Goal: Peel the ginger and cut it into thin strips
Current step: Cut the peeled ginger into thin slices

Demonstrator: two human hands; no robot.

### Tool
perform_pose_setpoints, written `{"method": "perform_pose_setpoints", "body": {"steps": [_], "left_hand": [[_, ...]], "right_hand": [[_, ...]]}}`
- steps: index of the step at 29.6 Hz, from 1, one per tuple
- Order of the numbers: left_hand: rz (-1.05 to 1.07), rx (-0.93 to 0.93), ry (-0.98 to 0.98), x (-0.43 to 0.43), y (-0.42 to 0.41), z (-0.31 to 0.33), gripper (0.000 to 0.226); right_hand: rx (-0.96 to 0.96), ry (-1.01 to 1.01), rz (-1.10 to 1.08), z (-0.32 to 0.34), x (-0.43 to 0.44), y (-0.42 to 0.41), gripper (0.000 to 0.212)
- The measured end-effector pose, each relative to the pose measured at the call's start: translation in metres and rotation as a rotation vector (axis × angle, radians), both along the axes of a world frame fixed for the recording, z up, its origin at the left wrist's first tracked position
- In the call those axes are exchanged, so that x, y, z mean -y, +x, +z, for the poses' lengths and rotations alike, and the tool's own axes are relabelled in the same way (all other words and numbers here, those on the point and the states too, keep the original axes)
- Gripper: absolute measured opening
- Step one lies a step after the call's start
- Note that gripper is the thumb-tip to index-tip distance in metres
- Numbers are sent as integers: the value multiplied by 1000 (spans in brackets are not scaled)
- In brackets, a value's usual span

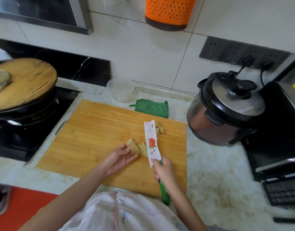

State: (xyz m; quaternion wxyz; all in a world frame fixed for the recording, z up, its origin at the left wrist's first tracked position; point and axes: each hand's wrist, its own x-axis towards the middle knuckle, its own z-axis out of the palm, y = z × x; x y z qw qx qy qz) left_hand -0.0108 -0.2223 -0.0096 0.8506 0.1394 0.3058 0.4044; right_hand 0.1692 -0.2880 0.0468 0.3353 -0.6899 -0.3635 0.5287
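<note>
Two-handed: pinching peeled, pale-yellow ginger piece [132,146] in left hand [119,156]; gripping green handle of floral knife [152,144] in right hand [163,172], resting blade against ginger slices [143,148] beside left fingertips.

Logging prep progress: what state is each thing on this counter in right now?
Ginger piece: looks peeled, pinched in left hand.
Cut ginger: lying on cutting board beside the blade.
Peelings: piled at board's far right.
Knife: gripped by right hand.
Plastic container: lidless, looks empty.
Green cloth: folded.
Pressure cooker: lid shut.
Wok: covered by wooden lid.
</note>
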Motion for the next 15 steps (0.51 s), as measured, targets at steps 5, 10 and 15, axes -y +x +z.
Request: {"method": "perform_pose_setpoints", "body": {"steps": [5,10,15], "left_hand": [[12,-215,-27,6,3,-2,31],[3,-848,247,15,3,-8,14],[101,-1207,450,16,3,-26,26]], "right_hand": [[32,-6,43,-5,-2,0,20],[52,-61,77,-9,0,1,21],[64,-132,140,-14,0,-5,17]]}}
